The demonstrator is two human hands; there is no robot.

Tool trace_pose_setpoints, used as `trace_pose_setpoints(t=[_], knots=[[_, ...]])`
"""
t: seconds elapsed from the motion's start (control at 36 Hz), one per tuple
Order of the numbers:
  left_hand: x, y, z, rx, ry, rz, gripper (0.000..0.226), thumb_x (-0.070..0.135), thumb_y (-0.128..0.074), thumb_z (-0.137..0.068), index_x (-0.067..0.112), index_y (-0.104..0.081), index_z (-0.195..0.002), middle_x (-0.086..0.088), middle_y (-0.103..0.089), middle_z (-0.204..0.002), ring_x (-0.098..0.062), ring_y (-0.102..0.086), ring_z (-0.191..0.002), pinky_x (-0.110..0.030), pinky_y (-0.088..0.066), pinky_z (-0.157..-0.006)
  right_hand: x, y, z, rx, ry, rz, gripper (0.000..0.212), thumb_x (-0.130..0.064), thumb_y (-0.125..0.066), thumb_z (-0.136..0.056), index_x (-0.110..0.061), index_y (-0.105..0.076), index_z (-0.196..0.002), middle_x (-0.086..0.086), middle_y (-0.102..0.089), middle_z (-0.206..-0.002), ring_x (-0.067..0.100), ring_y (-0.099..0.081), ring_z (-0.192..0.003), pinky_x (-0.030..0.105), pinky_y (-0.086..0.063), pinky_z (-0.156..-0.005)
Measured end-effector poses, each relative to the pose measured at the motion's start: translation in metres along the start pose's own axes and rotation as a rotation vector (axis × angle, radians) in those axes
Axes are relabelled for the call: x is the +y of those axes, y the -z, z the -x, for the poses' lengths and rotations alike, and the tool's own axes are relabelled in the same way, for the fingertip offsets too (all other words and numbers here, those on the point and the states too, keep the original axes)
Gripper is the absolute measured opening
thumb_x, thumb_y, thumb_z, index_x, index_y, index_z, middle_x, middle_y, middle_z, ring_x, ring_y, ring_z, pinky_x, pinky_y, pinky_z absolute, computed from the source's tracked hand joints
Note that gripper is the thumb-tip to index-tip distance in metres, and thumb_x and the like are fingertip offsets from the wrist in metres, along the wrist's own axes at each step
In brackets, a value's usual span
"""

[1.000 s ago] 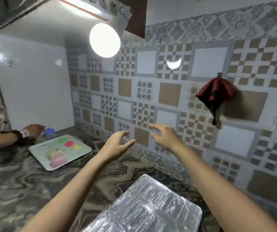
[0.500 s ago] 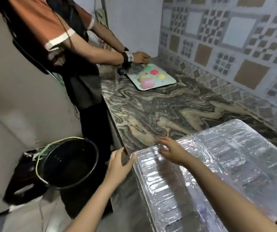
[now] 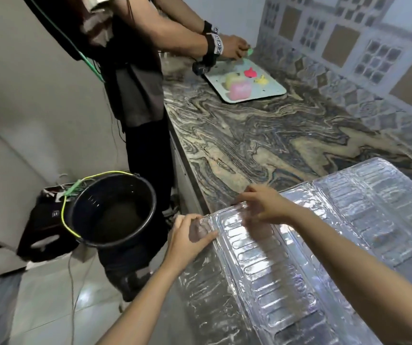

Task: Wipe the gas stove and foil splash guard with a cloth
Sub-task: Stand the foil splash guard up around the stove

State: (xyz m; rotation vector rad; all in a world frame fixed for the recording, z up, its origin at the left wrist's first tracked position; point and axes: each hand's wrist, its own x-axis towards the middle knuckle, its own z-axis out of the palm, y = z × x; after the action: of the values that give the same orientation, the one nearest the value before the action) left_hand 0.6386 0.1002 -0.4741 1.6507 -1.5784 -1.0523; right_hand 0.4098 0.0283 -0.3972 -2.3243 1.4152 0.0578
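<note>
I count one ribbed silver foil splash guard (image 3: 311, 245), one black round bucket (image 3: 111, 210), one white flat tray (image 3: 272, 89) on the marbled stone bench (image 3: 262, 143), and my two hands.

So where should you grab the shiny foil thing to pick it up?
Best by the near-left corner of the foil splash guard, coming from the counter's open front edge. That corner juts past the counter, so fingers can probably wrap its thin rim. The left hand already pinches there; the right hand rests on top.
</note>
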Motion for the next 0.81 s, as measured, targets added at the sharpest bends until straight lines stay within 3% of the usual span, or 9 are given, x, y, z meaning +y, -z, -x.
trace_pose_setpoints(t=[0.08, 0.19, 0.31, 0.47, 0.53, 0.61, 0.72, 0.81], knots=[[0.006, 0.005, 0.004, 0.040, -0.021, -0.056, 0.069, 0.075, -0.065, -0.053, 0.033, -0.053, -0.107, 0.011, -0.044, -0.108, -0.010, -0.045, -0.107, -0.029, -0.037, -0.087, -0.006, 0.003, 0.000, -0.012, -0.005, -0.025, 0.059, -0.047, -0.061, -0.063, -0.032, -0.060, -0.119, -0.005, -0.041, -0.097, 0.012, -0.039, -0.092, 0.025, -0.028, -0.074], [0.026, 0.019, 0.001, 0.080, -0.079, -0.089, 0.066, 0.071, -0.069, -0.053, 0.035, -0.054, -0.106, 0.013, -0.044, -0.105, -0.011, -0.043, -0.106, -0.033, -0.040, -0.090, -0.012, 0.018, 0.004, 0.057, -0.020, -0.113, 0.045, -0.034, -0.078, -0.070, -0.036, -0.064, -0.114, -0.007, -0.043, -0.093, 0.011, -0.045, -0.084, 0.014, -0.030, -0.064], [0.065, 0.044, -0.012, 0.112, -0.204, -0.124, 0.065, 0.072, -0.069, -0.049, 0.035, -0.059, -0.101, 0.013, -0.050, -0.103, -0.008, -0.047, -0.104, -0.030, -0.036, -0.091, -0.021, 0.057, 0.015, 0.138, 0.009, -0.165, 0.045, -0.030, -0.079, -0.070, -0.035, -0.065, -0.113, -0.006, -0.043, -0.084, 0.013, -0.046, -0.078, 0.023, -0.036, -0.068], [0.155, 0.080, -0.029, 0.174, -0.427, -0.301, 0.047, 0.064, -0.066, -0.061, 0.042, -0.062, -0.103, 0.018, -0.060, -0.100, -0.007, -0.052, -0.105, -0.028, -0.019, -0.076, -0.039, 0.130, 0.042, 0.383, 0.050, -0.064, 0.043, -0.035, -0.078, -0.070, -0.036, -0.066, -0.111, -0.006, -0.040, -0.079, 0.014, -0.042, -0.080, 0.035, -0.040, -0.076], [0.184, 0.088, -0.030, 0.223, -0.487, -0.348, 0.041, 0.064, -0.064, -0.066, 0.045, -0.063, -0.103, 0.014, -0.062, -0.094, -0.010, -0.053, -0.100, -0.031, -0.019, -0.073, -0.041, 0.150, 0.053, 0.497, 0.065, -0.080, 0.038, -0.029, -0.077, -0.072, -0.035, -0.068, -0.108, -0.012, -0.037, -0.075, 0.011, -0.041, -0.078, 0.034, -0.039, -0.075], [0.220, 0.091, -0.027, 0.308, -0.565, -0.327, 0.035, 0.065, -0.061, -0.068, 0.045, -0.066, -0.097, 0.015, -0.064, -0.091, -0.011, -0.055, -0.099, -0.033, -0.019, -0.074, -0.041, 0.175, 0.075, 0.618, 0.089, -0.056, 0.031, -0.028, -0.074, -0.075, -0.035, -0.069, -0.105, -0.008, -0.048, -0.079, 0.013, -0.048, -0.080, 0.033, -0.043, -0.076], [0.254, 0.088, -0.021, 0.380, -0.682, -0.345, 0.026, 0.054, -0.068, -0.072, 0.042, -0.070, -0.095, 0.013, -0.062, -0.083, -0.013, -0.057, -0.094, -0.030, -0.010, -0.067, -0.029, 0.197, 0.106, 0.683, 0.140, 0.041, 0.030, -0.024, -0.070, -0.080, -0.032, -0.069, -0.108, -0.011, -0.044, -0.080, 0.009, -0.046, -0.079, 0.033, -0.047, -0.074], [0.270, 0.085, -0.020, 0.412, -0.780, -0.381, 0.030, 0.058, -0.063, -0.070, 0.041, -0.070, -0.094, 0.013, -0.066, -0.088, -0.014, -0.059, -0.093, -0.030, -0.006, -0.061, -0.010, 0.207, 0.130, 0.685, 0.129, 0.080, 0.031, -0.018, -0.065, -0.084, -0.028, -0.067, -0.114, -0.013, -0.042, -0.077, 0.004, -0.041, -0.073, 0.028, -0.040, -0.070]])
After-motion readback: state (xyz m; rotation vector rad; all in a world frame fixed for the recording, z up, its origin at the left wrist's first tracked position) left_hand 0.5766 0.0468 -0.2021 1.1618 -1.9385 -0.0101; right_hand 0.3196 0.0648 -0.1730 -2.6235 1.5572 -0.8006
